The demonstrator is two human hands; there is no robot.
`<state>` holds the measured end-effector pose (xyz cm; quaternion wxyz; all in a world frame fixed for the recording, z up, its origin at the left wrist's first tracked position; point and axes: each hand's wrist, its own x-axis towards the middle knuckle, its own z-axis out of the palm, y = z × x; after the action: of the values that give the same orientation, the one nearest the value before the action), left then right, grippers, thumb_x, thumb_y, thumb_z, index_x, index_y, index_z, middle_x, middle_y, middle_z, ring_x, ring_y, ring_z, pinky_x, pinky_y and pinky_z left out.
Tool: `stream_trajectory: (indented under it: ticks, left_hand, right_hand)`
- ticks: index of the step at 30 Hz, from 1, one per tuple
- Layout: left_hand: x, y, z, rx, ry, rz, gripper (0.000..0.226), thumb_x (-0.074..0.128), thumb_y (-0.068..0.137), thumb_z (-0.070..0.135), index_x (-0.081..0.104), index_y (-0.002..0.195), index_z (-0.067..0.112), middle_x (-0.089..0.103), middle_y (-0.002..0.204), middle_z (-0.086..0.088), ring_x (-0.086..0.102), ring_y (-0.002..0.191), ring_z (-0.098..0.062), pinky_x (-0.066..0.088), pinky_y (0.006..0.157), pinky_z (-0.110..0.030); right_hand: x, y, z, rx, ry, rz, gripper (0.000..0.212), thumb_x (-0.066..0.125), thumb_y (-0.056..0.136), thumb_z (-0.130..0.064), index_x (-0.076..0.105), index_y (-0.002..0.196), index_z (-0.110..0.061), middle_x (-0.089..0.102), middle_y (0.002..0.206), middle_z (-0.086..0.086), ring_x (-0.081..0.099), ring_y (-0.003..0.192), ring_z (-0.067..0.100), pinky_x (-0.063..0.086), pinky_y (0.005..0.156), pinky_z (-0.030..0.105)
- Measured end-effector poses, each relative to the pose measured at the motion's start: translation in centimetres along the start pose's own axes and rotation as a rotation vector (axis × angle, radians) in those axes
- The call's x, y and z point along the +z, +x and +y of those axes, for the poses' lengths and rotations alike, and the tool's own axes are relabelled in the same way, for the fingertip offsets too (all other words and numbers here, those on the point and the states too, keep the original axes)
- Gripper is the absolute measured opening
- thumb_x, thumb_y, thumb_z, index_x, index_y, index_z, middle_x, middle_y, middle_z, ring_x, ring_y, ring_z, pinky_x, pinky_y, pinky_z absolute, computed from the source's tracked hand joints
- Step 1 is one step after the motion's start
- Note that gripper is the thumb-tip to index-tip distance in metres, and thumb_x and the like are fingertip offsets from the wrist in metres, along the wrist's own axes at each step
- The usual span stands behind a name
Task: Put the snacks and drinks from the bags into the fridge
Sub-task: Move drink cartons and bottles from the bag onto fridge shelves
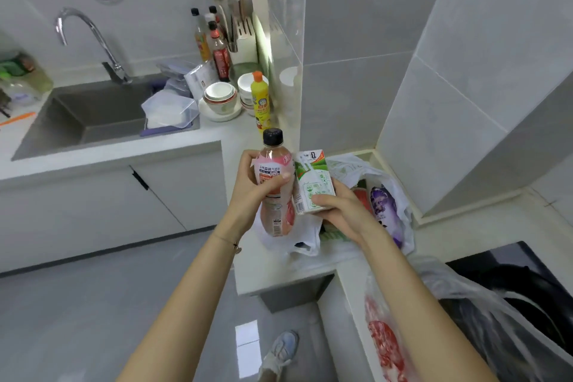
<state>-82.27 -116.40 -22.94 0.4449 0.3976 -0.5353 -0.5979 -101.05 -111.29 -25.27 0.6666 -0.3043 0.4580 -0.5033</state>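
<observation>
I'm on the head view: my left hand [249,187] is wrapped round the pink bottle [277,214], thumb across the label, holding it upright just above the left edge of the white bag [305,234]. My right hand [338,211] grips the green-and-white carton [313,177] from below, directly over the bag's open mouth, and the carton touches the bottle's side. A purple packet [384,208] lies inside the bag, and the sink [93,118] sits well to the bag's left.
</observation>
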Motion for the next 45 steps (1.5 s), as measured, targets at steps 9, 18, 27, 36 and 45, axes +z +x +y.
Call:
stream_trajectory:
  ticks: [9,18,27,36,45]
  left_hand:
    - [-3.0,-9.5,1.8,-0.029,0.118,0.369,0.055,0.081,0.076,0.016,0.041,0.113,0.010,0.067,0.102,-0.011,0.068,0.081,-0.010,0.052,0.068,-0.020]
    - [-11.4,-21.1,5.9,0.068,0.161,0.684,0.050,0.082,0.075,0.016,0.042,0.107,0.020,0.068,0.100,-0.003,0.069,0.086,-0.010,0.054,0.072,-0.023]
    - [-19.0,-41.3,8.2,0.186,0.193,1.027,0.052,0.085,0.072,0.020,0.040,0.098,0.023,0.069,0.093,0.004,0.070,0.086,-0.016,0.057,0.072,-0.028]
    - [-22.7,-65.1,9.1,0.218,0.166,1.241,0.061,0.087,0.067,0.025,0.041,0.106,0.015,0.070,0.099,-0.007,0.071,0.087,-0.021,0.058,0.070,-0.030]
    - [-22.3,-79.1,9.9,0.280,0.166,1.344,0.068,0.083,0.062,0.039,0.040,0.107,0.012,0.069,0.097,-0.005,0.069,0.088,-0.020,0.055,0.072,-0.029]
  right_hand:
    - [6.6,-1.0,2.6,0.023,-0.106,-0.018,0.047,0.065,0.089,-0.008,0.047,0.131,-0.015,0.068,0.113,0.003,0.069,0.093,0.016,0.056,0.074,0.031]
    - [19.7,-3.7,5.6,0.000,-0.207,-0.326,0.052,0.069,0.084,-0.006,0.046,0.130,-0.008,0.065,0.120,0.012,0.071,0.093,0.021,0.058,0.069,0.032]
    - [35.0,-14.1,14.0,-0.007,-0.322,-0.725,0.059,0.073,0.069,-0.019,0.049,0.123,-0.011,0.067,0.115,0.011,0.068,0.103,0.028,0.055,0.086,0.046]
    - [46.8,-30.1,25.1,0.076,-0.331,-1.063,0.053,0.073,0.069,-0.009,0.052,0.118,-0.008,0.070,0.106,0.008,0.067,0.098,0.026,0.058,0.077,0.034]
    - [51.7,-42.4,29.2,-0.033,-0.317,-1.171,0.056,0.079,0.064,-0.024,0.054,0.113,-0.015,0.069,0.109,0.008,0.067,0.100,0.028,0.057,0.081,0.040]
